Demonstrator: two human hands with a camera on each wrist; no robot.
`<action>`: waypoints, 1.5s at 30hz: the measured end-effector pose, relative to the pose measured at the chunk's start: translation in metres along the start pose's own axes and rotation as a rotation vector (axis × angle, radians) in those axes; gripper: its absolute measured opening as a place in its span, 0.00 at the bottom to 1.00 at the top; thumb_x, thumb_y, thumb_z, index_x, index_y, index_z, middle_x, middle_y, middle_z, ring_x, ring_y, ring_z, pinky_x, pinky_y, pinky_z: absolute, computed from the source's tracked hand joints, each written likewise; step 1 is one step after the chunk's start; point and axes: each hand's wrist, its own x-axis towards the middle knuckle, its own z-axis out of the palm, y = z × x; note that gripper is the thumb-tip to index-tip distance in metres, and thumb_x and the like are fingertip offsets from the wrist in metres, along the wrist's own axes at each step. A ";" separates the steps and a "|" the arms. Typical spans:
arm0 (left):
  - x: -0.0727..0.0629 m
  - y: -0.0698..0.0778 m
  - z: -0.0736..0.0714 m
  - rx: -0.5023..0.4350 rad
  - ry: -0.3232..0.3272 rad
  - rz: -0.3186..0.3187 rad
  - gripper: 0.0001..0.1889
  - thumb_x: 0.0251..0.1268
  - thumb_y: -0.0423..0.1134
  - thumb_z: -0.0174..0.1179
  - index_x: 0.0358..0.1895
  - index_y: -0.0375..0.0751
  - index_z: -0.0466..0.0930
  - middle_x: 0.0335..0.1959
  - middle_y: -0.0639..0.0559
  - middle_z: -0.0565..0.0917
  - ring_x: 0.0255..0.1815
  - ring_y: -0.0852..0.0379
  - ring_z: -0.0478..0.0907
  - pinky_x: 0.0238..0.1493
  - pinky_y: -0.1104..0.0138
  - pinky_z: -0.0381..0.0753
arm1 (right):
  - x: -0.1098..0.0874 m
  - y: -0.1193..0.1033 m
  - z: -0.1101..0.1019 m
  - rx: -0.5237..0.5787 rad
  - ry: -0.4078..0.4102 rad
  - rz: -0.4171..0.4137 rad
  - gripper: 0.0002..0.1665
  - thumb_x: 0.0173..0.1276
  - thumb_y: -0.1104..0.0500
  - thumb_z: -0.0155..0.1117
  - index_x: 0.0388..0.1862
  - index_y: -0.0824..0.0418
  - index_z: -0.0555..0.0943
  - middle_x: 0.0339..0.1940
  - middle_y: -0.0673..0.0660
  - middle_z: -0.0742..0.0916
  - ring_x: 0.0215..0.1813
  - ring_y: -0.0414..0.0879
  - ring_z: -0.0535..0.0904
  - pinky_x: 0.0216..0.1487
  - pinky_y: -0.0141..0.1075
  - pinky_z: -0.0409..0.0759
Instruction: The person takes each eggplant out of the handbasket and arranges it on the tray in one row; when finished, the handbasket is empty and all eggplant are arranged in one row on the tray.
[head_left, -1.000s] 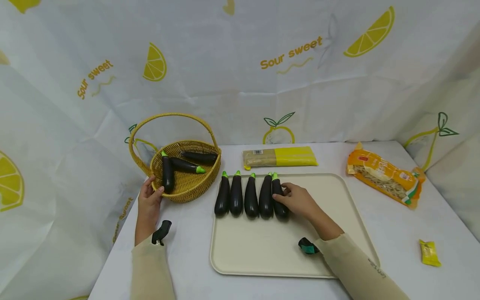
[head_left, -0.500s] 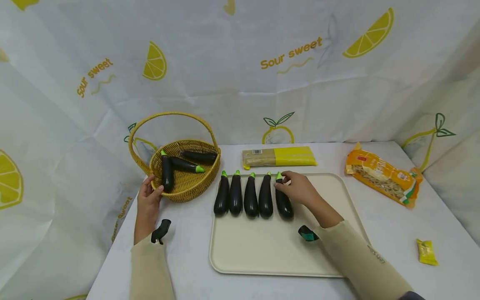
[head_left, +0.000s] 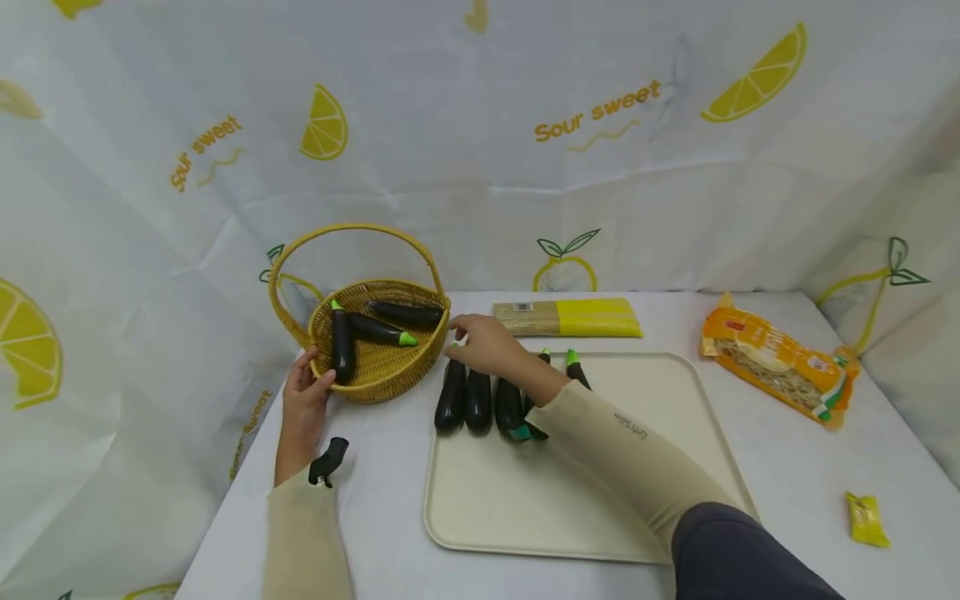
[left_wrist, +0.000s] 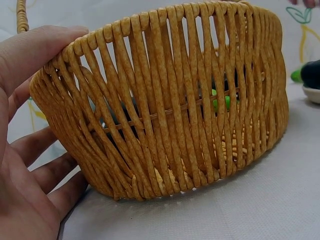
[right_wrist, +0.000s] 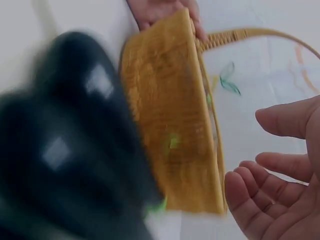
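Observation:
At the left, a wicker basket [head_left: 386,386] with a tall handle holds three dark eggplants, one of them upright-lying eggplant [head_left: 342,346] along its left side. My left hand [head_left: 303,408] grips the basket's near-left rim, the thumb over the edge and the fingers against the outer wall, as the left wrist view also shows. My right hand [head_left: 487,343] hovers over the stem ends of the leftmost eggplants [head_left: 452,400] on a beige tray [head_left: 525,508]. In the right wrist view its fingers [right_wrist: 285,162] are loosely bent with nothing between them. The right forearm partly hides the other eggplants in the row.
Behind the tray lies a yellow-and-clear packet [head_left: 570,318]. An orange bag [head_left: 780,358] sits at the back right, with a small yellow wrapped item [head_left: 867,519] nearer the front. A printed white curtain [head_left: 480,167] stands behind the table.
The right hand shifted the rightmost eggplant to the right, away from its neighbour, let it go and moved left toward the basket. The left hand kept its hold on the rim.

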 end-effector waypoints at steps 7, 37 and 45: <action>0.001 0.001 -0.002 0.016 0.013 -0.013 0.28 0.64 0.22 0.59 0.66 0.43 0.67 0.72 0.49 0.62 0.67 0.55 0.61 0.57 0.71 0.71 | 0.055 -0.055 0.034 0.018 -0.061 -0.108 0.28 0.70 0.48 0.63 0.65 0.58 0.75 0.51 0.53 0.84 0.48 0.42 0.79 0.46 0.36 0.78; 0.002 0.000 -0.002 0.062 -0.011 0.007 0.29 0.63 0.23 0.61 0.66 0.44 0.66 0.73 0.48 0.61 0.69 0.52 0.61 0.64 0.65 0.66 | 0.146 -0.095 0.127 0.493 -0.076 0.200 0.42 0.67 0.55 0.67 0.74 0.65 0.60 0.70 0.60 0.70 0.68 0.53 0.68 0.64 0.45 0.68; 0.002 -0.001 0.000 0.059 -0.015 0.026 0.30 0.65 0.20 0.56 0.69 0.38 0.61 0.74 0.47 0.59 0.70 0.52 0.59 0.60 0.69 0.69 | 0.139 -0.081 0.109 0.579 -0.026 0.185 0.36 0.68 0.52 0.66 0.71 0.59 0.66 0.63 0.59 0.77 0.57 0.52 0.77 0.52 0.45 0.77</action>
